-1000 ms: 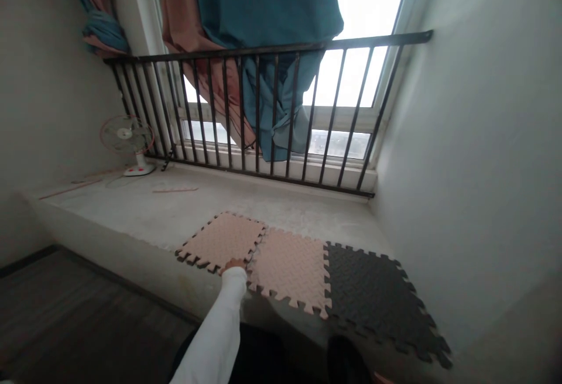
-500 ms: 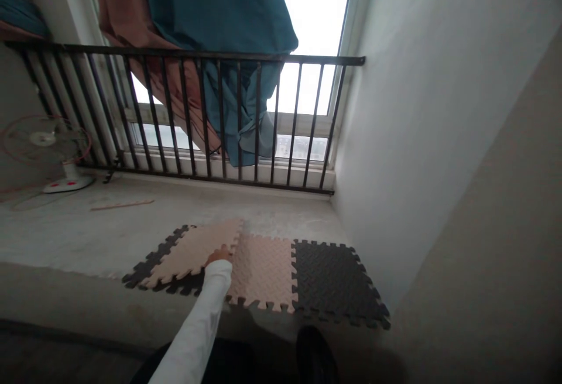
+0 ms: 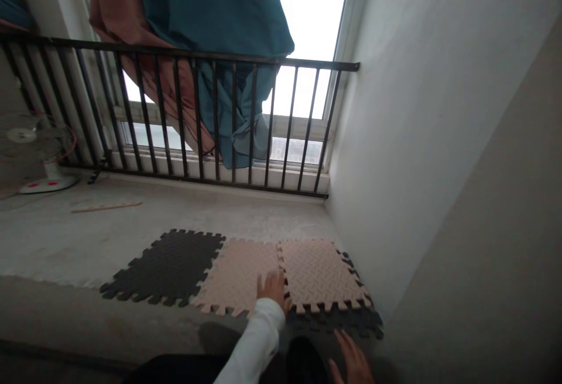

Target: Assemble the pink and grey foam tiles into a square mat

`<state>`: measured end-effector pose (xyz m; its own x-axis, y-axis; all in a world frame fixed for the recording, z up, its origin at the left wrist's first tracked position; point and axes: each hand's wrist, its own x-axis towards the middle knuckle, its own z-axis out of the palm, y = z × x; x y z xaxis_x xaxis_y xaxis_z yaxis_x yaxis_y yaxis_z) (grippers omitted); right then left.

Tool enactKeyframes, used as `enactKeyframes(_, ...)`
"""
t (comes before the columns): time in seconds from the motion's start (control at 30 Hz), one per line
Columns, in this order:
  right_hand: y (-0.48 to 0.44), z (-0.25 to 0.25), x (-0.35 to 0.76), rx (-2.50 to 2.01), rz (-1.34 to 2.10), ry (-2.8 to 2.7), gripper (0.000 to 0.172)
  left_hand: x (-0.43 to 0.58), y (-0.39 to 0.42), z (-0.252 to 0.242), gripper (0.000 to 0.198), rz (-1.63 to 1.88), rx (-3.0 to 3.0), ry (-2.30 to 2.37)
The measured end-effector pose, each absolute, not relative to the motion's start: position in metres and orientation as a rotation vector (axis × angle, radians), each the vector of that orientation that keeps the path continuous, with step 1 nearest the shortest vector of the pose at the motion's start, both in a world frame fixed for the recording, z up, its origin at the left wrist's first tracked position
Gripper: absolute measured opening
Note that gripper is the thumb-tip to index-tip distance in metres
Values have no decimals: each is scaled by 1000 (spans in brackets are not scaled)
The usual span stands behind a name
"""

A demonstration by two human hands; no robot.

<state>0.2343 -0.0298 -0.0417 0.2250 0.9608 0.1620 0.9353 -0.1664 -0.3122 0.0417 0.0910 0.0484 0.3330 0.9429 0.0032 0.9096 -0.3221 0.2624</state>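
Head view: the left hand [image 3: 272,287] is loose over the middle pink mat [image 3: 239,273], beside the right pink mat [image 3: 324,273]'s edge. The right hand [image 3: 353,359] is open, near its front. Far left of both hands, the ledge [image 3: 48,243] has room.

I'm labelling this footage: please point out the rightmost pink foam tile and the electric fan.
Rightmost pink foam tile [image 3: 324,274], head view: middle of its top surface.
Electric fan [image 3: 21,135], head view: its white hub.
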Motion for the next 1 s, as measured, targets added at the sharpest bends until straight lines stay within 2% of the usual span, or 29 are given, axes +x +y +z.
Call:
enactKeyframes(0.07,-3,-36,223,-2287,-30,-1773,61,11,115,21,56,79,2299,1866)
enactKeyframes(0.13,28,-32,211,-2450,-14,-1736,72,-14,135,-1,50,23,2246,1999)
enactKeyframes(0.27,85,-33,202,-2709,127,-1572,79,-32,164,-21,48,-44,2139,2178)
enactKeyframes(0.37,117,-35,205,-2779,86,-1482,78,-28,181,-28,47,8,2174,2207)
enactKeyframes(0.53,137,-35,212,-2763,42,-1515,64,-15,192,-46,49,68,2162,2240)
enactKeyframes(0.73,103,-48,217,-2295,247,-2174,77,-13,189,-55,52,76,2155,2247)
enactKeyframes(0.83,117,-46,213,-2426,199,-2076,70,-13,188,-51,53,65,2154,2245)
enactKeyframes(1.0,198,-31,211,-2672,205,-1900,63,-13,187,-47,52,53,2151,2258)
